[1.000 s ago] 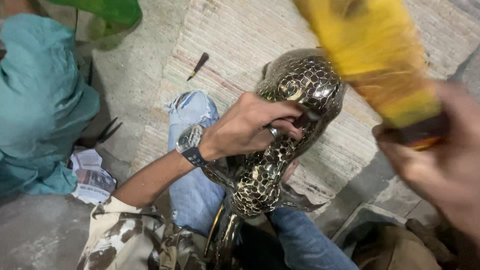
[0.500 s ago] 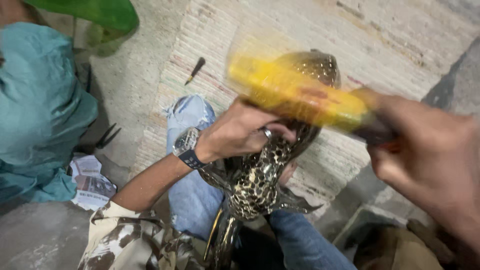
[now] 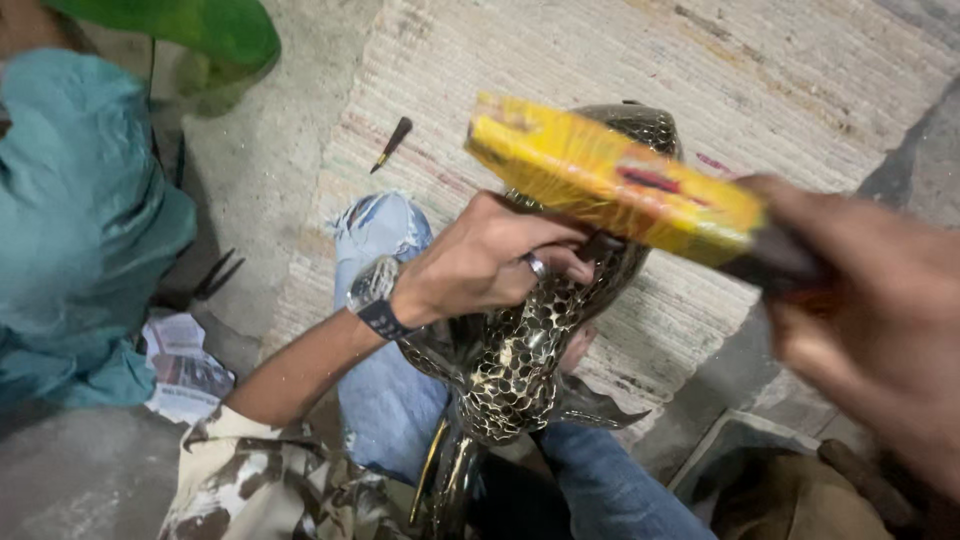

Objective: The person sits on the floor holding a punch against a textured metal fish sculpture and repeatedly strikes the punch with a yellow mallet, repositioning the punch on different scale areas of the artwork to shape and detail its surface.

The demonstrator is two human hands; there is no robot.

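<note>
My left hand (image 3: pixel 480 265), with a wristwatch and a ring, is wrapped around the neck of a shiny metal figure (image 3: pixel 520 370) covered in a dark, gold-edged scale pattern. The figure stands between my knees in blue jeans, its rounded head (image 3: pixel 645 125) pointing away from me. My right hand (image 3: pixel 880 340), blurred at the right edge, grips the dark end of a long yellow tool (image 3: pixel 610 180). That tool lies slantwise across the figure's head, just above my left fingers. Blur hides whether it touches the metal.
A striped woven mat (image 3: pixel 600 60) covers the concrete floor under the figure. A small dark tool (image 3: pixel 392 142) lies on the mat's left side. Another person in a teal shirt (image 3: pixel 70 220) sits at left, near pliers (image 3: pixel 215 280) and crumpled newspaper (image 3: pixel 185 365).
My right hand swung the yellow tool from the upper right down and leftward across the figure's head. My left hand kept its hold on the neck.
</note>
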